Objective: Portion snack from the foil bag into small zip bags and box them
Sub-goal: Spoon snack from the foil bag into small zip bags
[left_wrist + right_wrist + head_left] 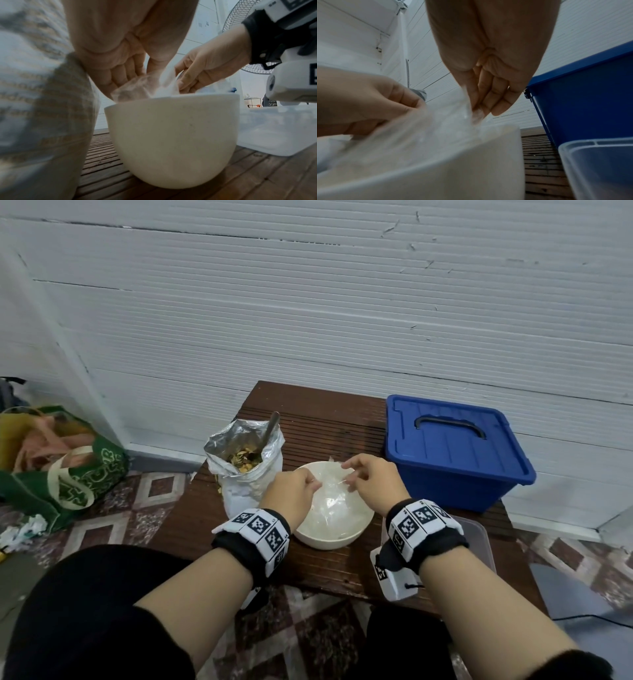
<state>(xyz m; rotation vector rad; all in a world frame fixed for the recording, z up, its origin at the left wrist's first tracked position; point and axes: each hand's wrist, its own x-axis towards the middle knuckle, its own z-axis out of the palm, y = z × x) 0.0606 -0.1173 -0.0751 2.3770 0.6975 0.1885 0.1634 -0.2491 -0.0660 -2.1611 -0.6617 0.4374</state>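
A clear small zip bag (331, 491) hangs over a cream bowl (356, 530) on the wooden table (325, 422). My left hand (294, 484) pinches the bag's left edge and my right hand (370, 477) pinches its right edge. Both wrist views show the same hold: left hand (120, 70), right hand (488, 97), the crinkled zip bag (133, 89) (436, 128) between them above the bowl (171, 135) (436, 175). The open foil bag (245, 463) of snack stands left of the bowl with a spoon handle (272, 424) sticking out.
A blue lidded box (452, 450) with a black handle stands at the table's right back. A clear plastic container (476, 535) lies under my right wrist. On the floor to the left sits a green tote bag (65, 470) with crumpled paper (24, 530) beside it.
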